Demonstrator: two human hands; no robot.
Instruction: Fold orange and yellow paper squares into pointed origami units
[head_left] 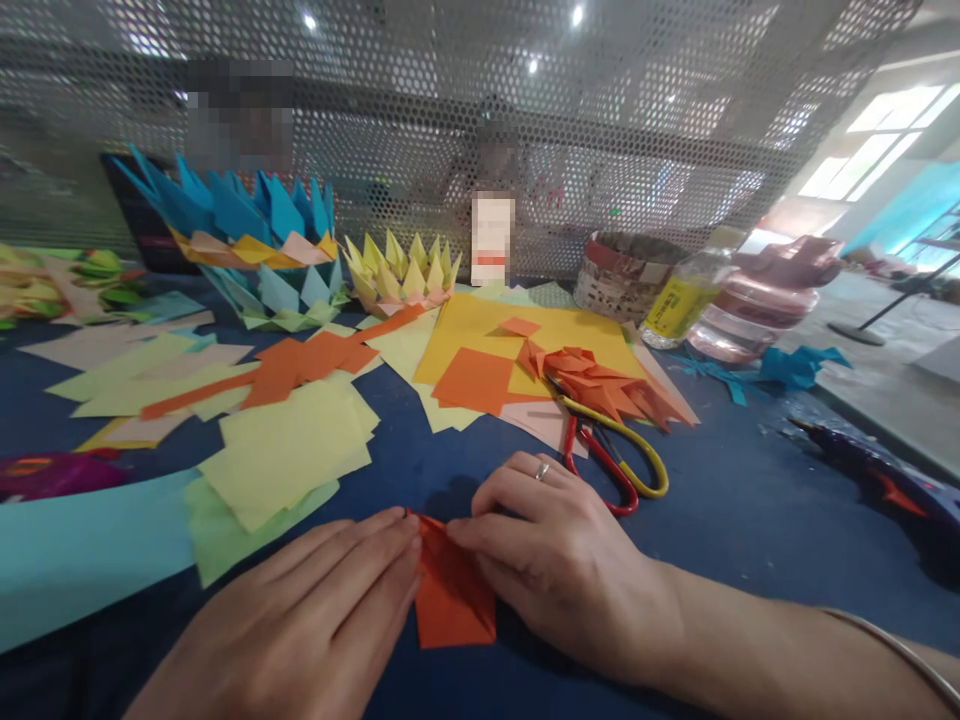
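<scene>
A small folded orange paper [452, 598] lies on the dark blue table [735, 500] near the front edge. My left hand [315, 620] lies with its fingers stretched flat and together, fingertips pressing the paper's upper left corner. My right hand [559, 555], a ring on one finger, presses down on the paper's right side with curled fingers. Just beyond my right hand lie scissors [615, 455] with red and yellow handles, and a pile of folded orange pieces [600, 385] sits on a yellow sheet [480, 330].
Stacks of pale green and yellow squares [292, 450], orange strips [300, 365] and a light blue sheet [82, 550] cover the left. Blue [240, 240] and yellow [401, 270] spiky paper crowns stand at the back by a perforated metal screen. A woven basket [626, 275], bottle [682, 300], pink container [757, 300] and glue gun [877, 470] sit right.
</scene>
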